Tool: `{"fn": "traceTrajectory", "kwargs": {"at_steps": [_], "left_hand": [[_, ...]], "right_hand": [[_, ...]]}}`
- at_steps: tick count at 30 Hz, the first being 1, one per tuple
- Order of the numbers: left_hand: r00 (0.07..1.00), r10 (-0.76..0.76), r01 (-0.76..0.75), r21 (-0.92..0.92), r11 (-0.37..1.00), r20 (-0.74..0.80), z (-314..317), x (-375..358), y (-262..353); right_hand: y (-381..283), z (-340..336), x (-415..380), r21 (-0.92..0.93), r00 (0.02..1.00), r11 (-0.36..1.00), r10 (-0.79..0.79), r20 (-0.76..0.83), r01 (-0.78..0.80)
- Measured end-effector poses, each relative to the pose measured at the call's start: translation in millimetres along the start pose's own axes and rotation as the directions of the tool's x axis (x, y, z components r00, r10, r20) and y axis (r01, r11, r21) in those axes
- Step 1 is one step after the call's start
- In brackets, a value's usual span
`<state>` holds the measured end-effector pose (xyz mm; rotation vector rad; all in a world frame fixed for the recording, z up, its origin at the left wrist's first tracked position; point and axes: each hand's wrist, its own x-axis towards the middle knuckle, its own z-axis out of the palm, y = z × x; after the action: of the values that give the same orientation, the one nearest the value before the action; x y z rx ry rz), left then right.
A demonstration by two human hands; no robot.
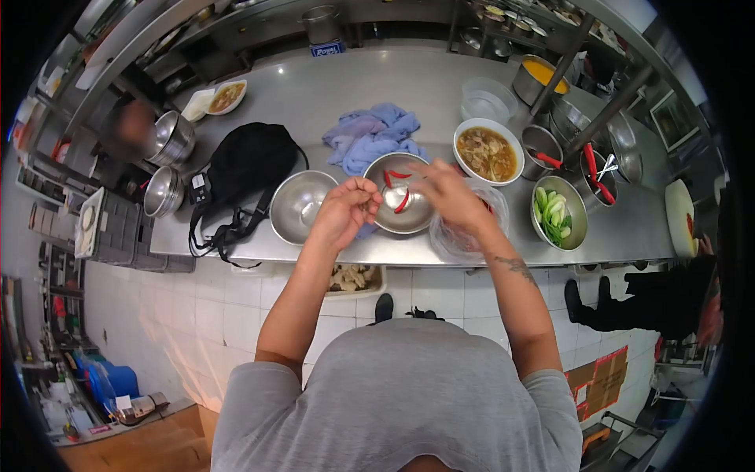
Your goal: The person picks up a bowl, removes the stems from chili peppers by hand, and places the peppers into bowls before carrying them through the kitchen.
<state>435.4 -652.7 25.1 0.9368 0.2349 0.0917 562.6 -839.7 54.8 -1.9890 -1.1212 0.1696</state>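
Note:
My left hand (348, 209) is over the gap between an empty metal bowl (292, 208) and a second metal bowl (406, 220), its fingers curled together; what they hold, if anything, is too small to tell. Several red chillies (402, 200) lie in that second bowl. Above its right edge hovers my right hand (450, 194), fingers apart and slightly blurred. Beneath the right wrist sits a clear plastic bag (460, 241) with something red in it. A white bowl of brown soup (487, 153) stands just beyond that hand.
A black backpack (245, 169) lies on the left of the steel table (314, 94). Behind the bowls is a crumpled blue cloth (373, 134). Greens fill a bowl (559, 213) at the right. Another person's dark-clothed legs (641, 295) show at far right.

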Motion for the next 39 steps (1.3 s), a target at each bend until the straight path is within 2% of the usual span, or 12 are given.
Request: {"fn": "traceTrajectory", "kwargs": {"at_steps": [4, 7, 9, 12, 15, 18, 21, 24, 27, 33, 36, 39], "left_hand": [[0.990, -0.130, 0.139, 0.183, 0.973, -0.057, 14, 10, -7], [0.983, -0.181, 0.147, 0.462, 0.875, 0.029, 61, 22, -26], [0.945, 0.105, -0.309, 0.746, 0.590, 0.308, 77, 50, -75], [0.920, 0.105, -0.360, 0.919, -0.161, 0.379, 101, 63, -106], [0.895, 0.087, -0.420, 0.891, -0.172, 0.438, 99, 65, -117], [0.888, 0.203, -0.413, 0.910, -0.038, 0.411, 94, 59, -107], [0.925, 0.106, -0.376, 0.916, 0.139, 0.364, 94, 55, -87], [0.918, 0.130, -0.397, 0.881, 0.257, 0.375, 91, 56, -77], [0.847, 0.241, -0.522, 0.827, 0.211, 0.473, 88, 58, -74], [0.783, 0.218, -0.615, 0.777, 0.131, 0.583, 78, 54, -42], [0.792, 0.159, -0.610, 0.773, 0.173, 0.590, 75, 47, -38], [0.819, 0.142, -0.569, 0.817, 0.088, 0.555, 63, 45, -32]], "right_hand": [[32, -40, -20, 0.364, 0.918, 0.889, 0.358, -0.171, -0.279], [59, -46, -57, 0.727, 0.848, 0.640, 0.507, -0.157, -0.249], [68, -30, -76, 0.696, 0.825, 0.652, 0.544, -0.152, -0.301], [80, -10, -100, 0.647, 0.766, 0.649, 0.625, -0.153, -0.401], [81, -1, -112, 0.571, 0.762, 0.732, 0.592, -0.262, -0.372], [72, -5, -117, 0.253, 0.831, 0.897, 0.435, -0.347, -0.364], [52, -13, -108, -0.002, 0.883, 0.951, 0.286, -0.372, -0.309], [60, -9, -98, -0.077, 0.886, 0.979, 0.134, -0.443, -0.187], [62, -17, -87, -0.136, 0.912, 0.981, 0.070, -0.404, -0.135], [37, -33, -74, 0.176, 0.981, 0.983, 0.075, -0.178, -0.043], [26, -34, -68, 0.519, 0.988, 0.849, 0.146, -0.044, -0.102], [32, -32, -69, 0.616, 0.948, 0.742, 0.316, 0.029, -0.267]]}}
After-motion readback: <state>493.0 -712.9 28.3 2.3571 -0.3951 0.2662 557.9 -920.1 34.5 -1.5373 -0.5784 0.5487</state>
